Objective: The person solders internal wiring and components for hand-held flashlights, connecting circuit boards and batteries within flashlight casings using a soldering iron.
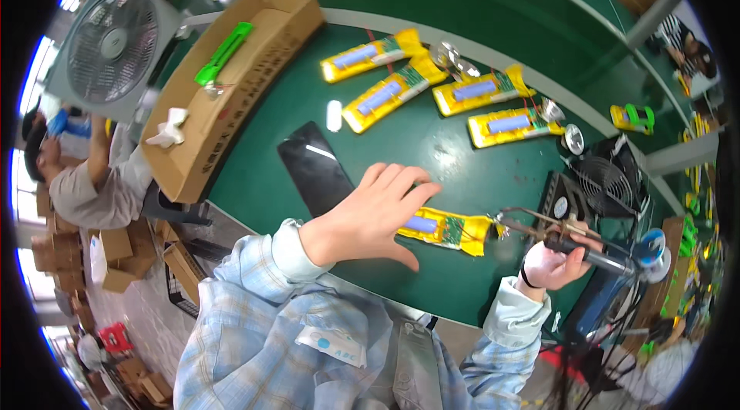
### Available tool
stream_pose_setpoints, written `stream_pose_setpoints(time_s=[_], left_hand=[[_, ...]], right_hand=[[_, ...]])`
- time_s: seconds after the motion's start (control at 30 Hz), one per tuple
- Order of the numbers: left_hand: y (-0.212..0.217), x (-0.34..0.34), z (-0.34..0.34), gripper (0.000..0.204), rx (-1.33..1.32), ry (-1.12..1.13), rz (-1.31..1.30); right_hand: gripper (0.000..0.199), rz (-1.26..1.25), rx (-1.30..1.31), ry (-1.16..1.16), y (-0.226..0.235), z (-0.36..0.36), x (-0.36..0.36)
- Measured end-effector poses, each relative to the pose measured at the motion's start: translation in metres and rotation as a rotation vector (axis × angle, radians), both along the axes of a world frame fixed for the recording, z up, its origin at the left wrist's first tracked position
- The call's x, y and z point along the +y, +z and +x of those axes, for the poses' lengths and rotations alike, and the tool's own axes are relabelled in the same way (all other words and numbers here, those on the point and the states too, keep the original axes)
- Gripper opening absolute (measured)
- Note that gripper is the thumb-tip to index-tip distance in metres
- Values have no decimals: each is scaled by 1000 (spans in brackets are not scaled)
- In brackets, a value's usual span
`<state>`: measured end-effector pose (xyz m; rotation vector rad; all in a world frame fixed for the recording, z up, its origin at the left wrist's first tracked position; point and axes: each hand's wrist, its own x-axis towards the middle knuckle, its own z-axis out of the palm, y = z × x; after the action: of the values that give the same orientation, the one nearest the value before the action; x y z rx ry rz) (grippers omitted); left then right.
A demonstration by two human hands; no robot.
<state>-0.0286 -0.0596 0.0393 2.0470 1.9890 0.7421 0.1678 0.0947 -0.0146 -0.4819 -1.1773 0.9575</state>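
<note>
My left hand (378,213) lies flat on the green table (432,148), its fingers pressing down on one end of a yellow-wrapped battery pack (455,229) with a blue cell and a small green circuit board. My right hand (556,263) grips a soldering iron (574,244) by its dark handle. The iron's metal tip points left toward the pack's right end. Both forearms wear a light blue plaid sleeve.
Several more yellow battery packs (385,94) lie further back on the table beside a black phone (316,167) and a small white piece (334,115). A cardboard box (231,94) holds a green knife. A black fan unit (609,179) stands right, a grey fan (116,44) left. Another person (77,179) works at the left.
</note>
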Motion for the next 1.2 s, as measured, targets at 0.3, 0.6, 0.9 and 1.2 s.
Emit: stream_pose_setpoints(time_s=[0.3, 0.6, 0.9, 1.2], left_hand=[[55, -63, -258, 15, 304, 872, 370], [-21, -103, -343, 57, 388, 1268, -293], [101, -66, -193, 43, 525, 561, 428], [113, -20, -65, 47, 337, 162, 394]], right_hand=[[24, -64, 37, 99, 1, 7, -3], [23, -62, -26, 191, -15, 9, 7], [25, -20, -33, 138, -6, 9, 4], [17, 55, 59, 129, -1, 10, 2]])
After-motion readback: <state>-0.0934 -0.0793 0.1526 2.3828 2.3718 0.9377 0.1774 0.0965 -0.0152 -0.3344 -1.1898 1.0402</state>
